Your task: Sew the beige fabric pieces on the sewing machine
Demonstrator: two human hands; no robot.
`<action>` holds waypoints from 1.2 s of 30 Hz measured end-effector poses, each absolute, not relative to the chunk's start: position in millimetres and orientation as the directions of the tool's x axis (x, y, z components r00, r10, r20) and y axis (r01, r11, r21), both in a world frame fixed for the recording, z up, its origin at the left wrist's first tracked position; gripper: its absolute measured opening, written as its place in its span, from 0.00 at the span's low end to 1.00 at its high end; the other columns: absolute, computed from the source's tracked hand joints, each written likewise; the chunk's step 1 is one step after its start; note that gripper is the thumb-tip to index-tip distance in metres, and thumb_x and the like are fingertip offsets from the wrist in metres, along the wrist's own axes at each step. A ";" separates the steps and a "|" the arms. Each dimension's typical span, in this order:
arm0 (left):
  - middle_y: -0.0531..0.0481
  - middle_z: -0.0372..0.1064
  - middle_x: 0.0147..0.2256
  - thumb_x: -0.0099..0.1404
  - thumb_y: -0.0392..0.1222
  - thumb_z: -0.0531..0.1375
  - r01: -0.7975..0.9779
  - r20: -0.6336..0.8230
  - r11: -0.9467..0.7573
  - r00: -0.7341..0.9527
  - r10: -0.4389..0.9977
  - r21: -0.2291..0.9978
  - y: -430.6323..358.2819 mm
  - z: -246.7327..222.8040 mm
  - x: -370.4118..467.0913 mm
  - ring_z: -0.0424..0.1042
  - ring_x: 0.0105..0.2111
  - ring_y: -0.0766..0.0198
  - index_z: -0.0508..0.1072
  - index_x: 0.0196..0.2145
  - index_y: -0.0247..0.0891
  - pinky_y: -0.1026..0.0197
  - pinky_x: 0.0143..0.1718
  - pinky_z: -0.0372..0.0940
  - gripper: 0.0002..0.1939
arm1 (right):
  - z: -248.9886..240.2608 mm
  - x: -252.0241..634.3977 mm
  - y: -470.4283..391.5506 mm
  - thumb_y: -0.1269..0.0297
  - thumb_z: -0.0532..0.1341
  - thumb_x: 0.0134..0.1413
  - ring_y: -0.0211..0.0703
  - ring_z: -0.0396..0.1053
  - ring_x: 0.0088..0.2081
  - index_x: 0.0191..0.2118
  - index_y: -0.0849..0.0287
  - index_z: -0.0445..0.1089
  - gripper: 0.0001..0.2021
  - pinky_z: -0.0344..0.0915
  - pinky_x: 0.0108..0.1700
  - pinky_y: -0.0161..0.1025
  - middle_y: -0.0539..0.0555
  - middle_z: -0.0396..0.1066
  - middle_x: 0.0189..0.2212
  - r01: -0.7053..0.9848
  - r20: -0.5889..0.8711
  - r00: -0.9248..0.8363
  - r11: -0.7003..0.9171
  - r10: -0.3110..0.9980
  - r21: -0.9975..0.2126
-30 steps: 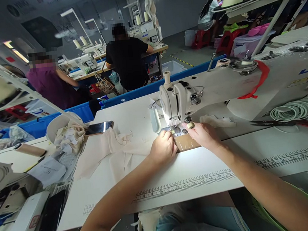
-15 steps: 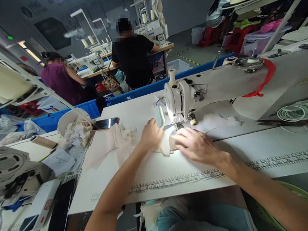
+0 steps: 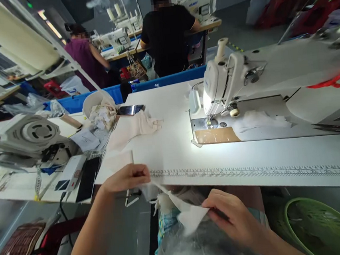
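Observation:
A small white fabric piece point(image 3: 190, 217) is stretched between my two hands, over my lap and just off the table's front edge. My left hand point(image 3: 129, 177) is closed on its narrow upper end, close to the printed ruler strip. Lower and to the right, my right hand point(image 3: 231, 214) pinches the wider end between thumb and fingers. Behind them stands the sewing machine point(image 3: 214, 91), its lamp lighting the needle area with no fabric under the foot. Pale fabric pieces point(image 3: 137, 128) lie on the left of the white table point(image 3: 172, 147).
A phone point(image 3: 130, 110) and a scrap bin point(image 3: 88, 103) stand at the back left. Dark scissors point(image 3: 332, 128) lie at the right. A green basket point(image 3: 289, 212) sits below the table. Two co-workers sit at machines beyond the blue divider point(image 3: 168, 79).
Both hands have come away from the needle toward my lap, bringing the white fabric piece with them. The view has swung left and downward.

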State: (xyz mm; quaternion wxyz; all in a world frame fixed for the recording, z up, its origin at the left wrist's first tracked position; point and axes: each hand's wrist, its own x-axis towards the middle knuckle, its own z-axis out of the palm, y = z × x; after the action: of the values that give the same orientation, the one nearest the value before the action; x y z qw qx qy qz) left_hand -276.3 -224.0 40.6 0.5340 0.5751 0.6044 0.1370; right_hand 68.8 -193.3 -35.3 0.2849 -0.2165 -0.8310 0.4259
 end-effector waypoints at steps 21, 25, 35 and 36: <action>0.41 0.72 0.54 0.66 0.56 0.60 0.682 -0.336 0.162 0.129 0.933 0.713 -281.5 -126.8 -247.8 0.68 0.57 0.43 0.73 0.54 0.45 0.46 0.56 0.66 0.23 | -79.4 121.0 -192.2 0.43 0.54 0.62 0.43 0.74 0.31 0.49 0.56 0.75 0.24 0.70 0.35 0.40 0.56 0.78 0.34 0.489 -0.385 -0.694 0.006 0.609 -0.872; 0.44 0.76 0.50 0.67 0.54 0.62 0.457 -0.290 0.023 0.524 0.801 0.889 -257.7 -47.3 -191.4 0.75 0.51 0.52 0.75 0.53 0.43 0.56 0.52 0.70 0.21 | -6.9 148.4 -143.6 0.47 0.52 0.66 0.37 0.69 0.23 0.43 0.55 0.75 0.20 0.66 0.29 0.35 0.51 0.75 0.28 0.442 -0.111 -0.605 0.216 0.788 -0.871; 0.42 0.73 0.45 0.69 0.37 0.56 0.441 0.340 -0.545 0.461 0.819 0.714 -78.3 4.5 -46.4 0.74 0.42 0.58 0.72 0.49 0.38 0.55 0.44 0.73 0.12 | -12.8 157.2 28.6 0.66 0.54 0.63 0.44 0.71 0.34 0.40 0.57 0.74 0.10 0.58 0.30 0.37 0.58 0.75 0.42 0.963 0.297 -0.183 0.233 0.937 -0.140; 0.41 0.73 0.44 0.68 0.35 0.56 0.509 0.370 -0.544 0.408 0.835 0.667 -58.7 -2.8 -36.6 0.74 0.43 0.57 0.72 0.48 0.38 0.53 0.45 0.73 0.12 | -14.2 157.1 29.8 0.66 0.55 0.63 0.43 0.71 0.33 0.40 0.57 0.73 0.09 0.56 0.30 0.37 0.58 0.74 0.42 0.961 0.300 -0.191 0.241 0.935 -0.138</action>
State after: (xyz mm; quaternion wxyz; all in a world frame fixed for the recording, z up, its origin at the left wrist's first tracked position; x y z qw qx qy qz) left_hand -36.6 -58.7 -2.8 0.2331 0.8059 0.4167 0.3500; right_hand 157.1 29.8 -14.2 0.1628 -0.6149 -0.7706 -0.0402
